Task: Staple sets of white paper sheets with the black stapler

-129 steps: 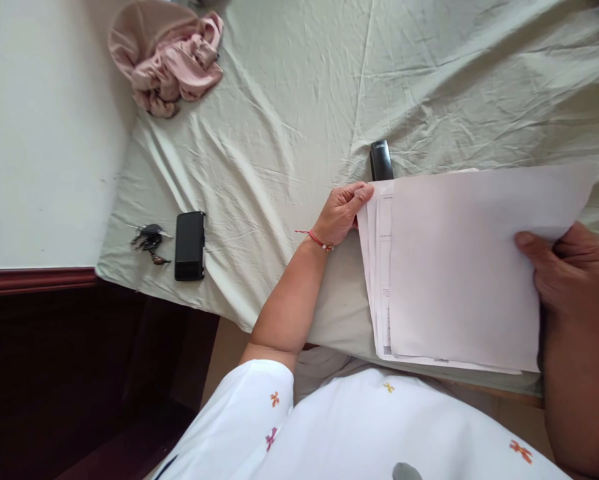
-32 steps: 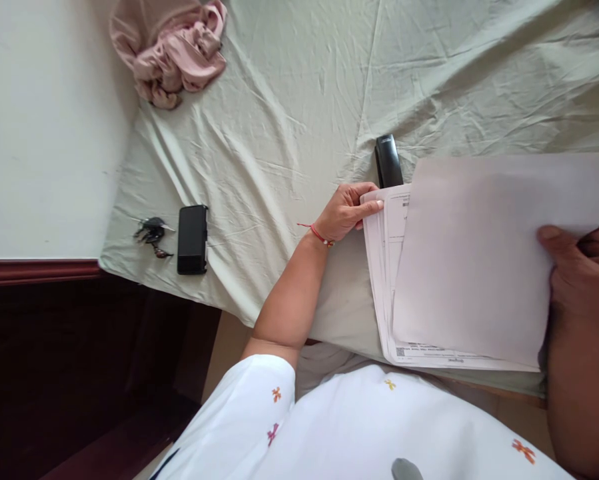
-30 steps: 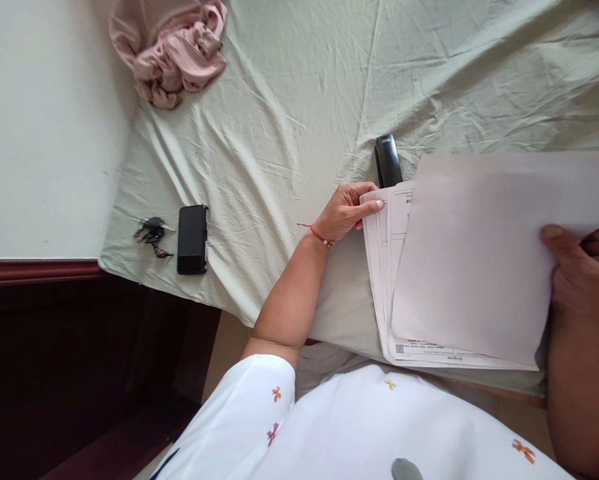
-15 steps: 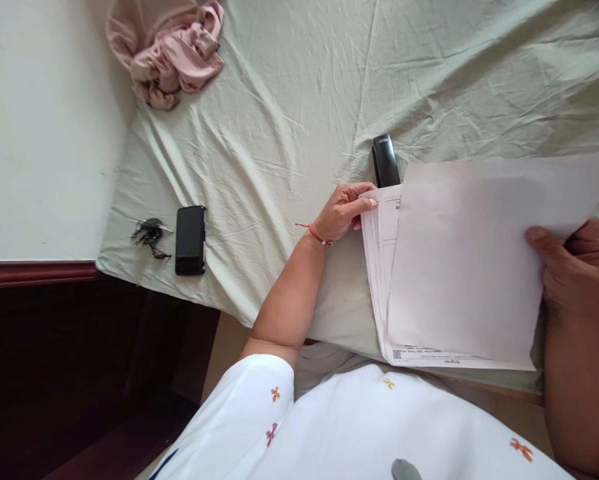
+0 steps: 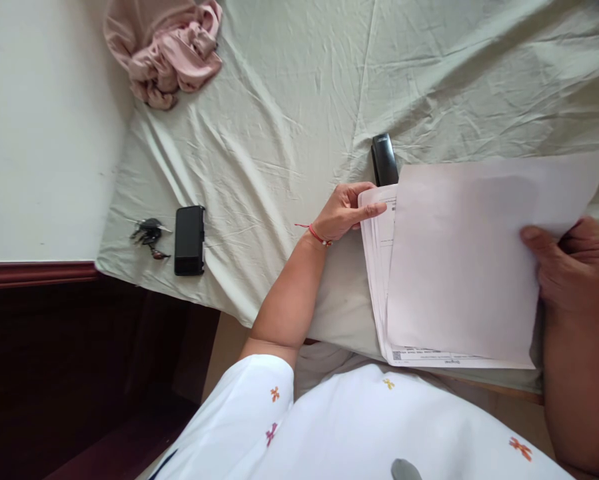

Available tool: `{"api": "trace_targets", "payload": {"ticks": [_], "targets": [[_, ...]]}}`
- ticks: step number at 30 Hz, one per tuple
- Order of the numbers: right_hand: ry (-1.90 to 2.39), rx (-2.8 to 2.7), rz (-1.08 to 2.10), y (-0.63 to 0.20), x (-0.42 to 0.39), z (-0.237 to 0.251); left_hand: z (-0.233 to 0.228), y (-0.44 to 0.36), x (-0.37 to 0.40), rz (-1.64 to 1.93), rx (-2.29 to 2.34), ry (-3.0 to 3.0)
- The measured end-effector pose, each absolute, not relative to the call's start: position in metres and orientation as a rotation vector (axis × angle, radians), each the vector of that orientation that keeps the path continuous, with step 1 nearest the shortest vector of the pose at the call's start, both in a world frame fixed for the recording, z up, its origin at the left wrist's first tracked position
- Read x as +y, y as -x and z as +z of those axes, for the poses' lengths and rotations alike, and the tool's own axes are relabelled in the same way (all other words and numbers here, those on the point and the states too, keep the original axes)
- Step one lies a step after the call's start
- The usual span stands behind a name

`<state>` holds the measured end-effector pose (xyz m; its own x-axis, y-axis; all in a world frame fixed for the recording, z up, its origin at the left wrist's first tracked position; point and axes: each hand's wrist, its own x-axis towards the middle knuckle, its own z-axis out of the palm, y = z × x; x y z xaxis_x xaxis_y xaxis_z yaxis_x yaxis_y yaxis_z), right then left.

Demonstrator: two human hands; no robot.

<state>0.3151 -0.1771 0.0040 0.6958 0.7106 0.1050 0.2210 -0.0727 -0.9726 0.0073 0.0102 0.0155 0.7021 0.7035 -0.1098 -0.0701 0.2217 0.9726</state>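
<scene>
My left hand (image 5: 346, 210) pinches the upper left corner of a stack of printed papers (image 5: 379, 267), thumb on top and fingers at the edge or beneath. Over that stack lies a sheet of paper (image 5: 469, 260) with its blank side up, slightly askew. My right hand (image 5: 574, 267) grips this sheet at its right side, thumb on top and the other fingers underneath; its right part is lifted and curved. Printed lines and a code square show along the stack's lower edge. Just beyond my left hand, a black stapler (image 5: 384, 160) lies partly behind the papers.
The surface is covered by a wrinkled pale green sheet (image 5: 279, 133). At the left lie a black phone (image 5: 189, 240) and a bunch of keys (image 5: 149, 232). A crumpled pink cloth (image 5: 174, 57) is at the far left, beside a white wall (image 5: 39, 133).
The blank sheet and my right hand have shifted slightly left. My left thumb has stretched further right over the stack's corner. Other things stay in place.
</scene>
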Motion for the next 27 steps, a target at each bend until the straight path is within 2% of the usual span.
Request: {"api": "trace_targets", "payload": {"ticks": [9,18,27], "targets": [[1.624,-0.764,0.47,-0.311,-0.176,0.006,0.021,-0.009,0.009,0.605,0.661,-1.241],[1.586,-0.694,0.187,-0.32,-0.172,-0.004,0.021,-0.009,0.009,0.608,0.666,-1.244],[1.638,-0.735,0.373,-0.305,-0.18,0.012,0.019,-0.007,0.009,0.611,0.67,-1.227]]}}
